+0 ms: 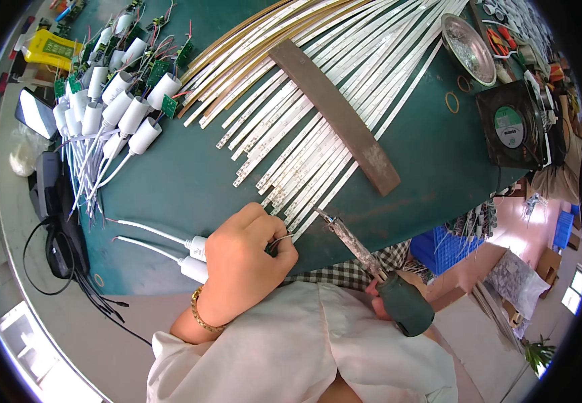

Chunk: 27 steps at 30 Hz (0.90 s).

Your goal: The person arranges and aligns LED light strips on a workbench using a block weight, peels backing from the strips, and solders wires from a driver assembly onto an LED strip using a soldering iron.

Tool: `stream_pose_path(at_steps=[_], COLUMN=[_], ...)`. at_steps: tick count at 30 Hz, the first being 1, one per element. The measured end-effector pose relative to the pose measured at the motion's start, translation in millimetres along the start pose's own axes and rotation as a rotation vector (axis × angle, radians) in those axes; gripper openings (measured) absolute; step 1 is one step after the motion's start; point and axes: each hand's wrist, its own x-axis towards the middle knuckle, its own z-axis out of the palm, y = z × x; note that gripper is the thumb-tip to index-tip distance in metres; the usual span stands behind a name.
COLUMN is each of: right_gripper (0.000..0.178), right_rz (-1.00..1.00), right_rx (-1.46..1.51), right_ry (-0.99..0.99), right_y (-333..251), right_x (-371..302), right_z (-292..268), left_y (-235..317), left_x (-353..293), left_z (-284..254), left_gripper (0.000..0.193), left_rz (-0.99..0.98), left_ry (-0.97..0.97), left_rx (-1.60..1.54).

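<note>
My left hand point(247, 252), with a gold bracelet on its wrist, is closed in a pinch at the lower ends of the white LED strips point(304, 171). Thin wire point(279, 240) shows at its fingertips. Two white cylindrical caps with cables, an upper cap point(198, 248) and a lower cap point(194, 270), come out from under that hand. To the right, my right hand point(379, 306) grips a soldering iron point(405, 305) by its dark green handle, most of the fingers hidden behind it. The iron's tip points up and left, close to the strip ends.
Across the strips lies a brown bar point(334, 114). Several white caps with cables and green circuit boards point(126, 107) are heaped at the left. At the right are a metal dish point(469, 50), a black fan point(509, 126) and rubber bands point(451, 103). A blue crate point(442, 252) stands below the table edge.
</note>
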Motion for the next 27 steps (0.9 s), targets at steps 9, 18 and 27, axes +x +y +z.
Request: stream_pose_path(at_steps=[9,18,27], right_gripper=[0.025,0.021,0.025], right_rz=[0.006,-0.069,-0.009], right_rx=[0.264,0.271,0.242], right_ry=[0.052,0.011,0.028], right_y=[41,27,34], right_x=[-13,-5,-10], right_z=[37,23,29], left_y=[1,0,-5], left_x=[3,4,3], left_z=[-2,-22,-23], left_gripper=[0.013,0.011,0.008], left_rz=[-0.003,-0.114,-0.02], left_ry=[-0.02,-0.131,-0.119], left_rx=[0.034,-0.137,-0.126])
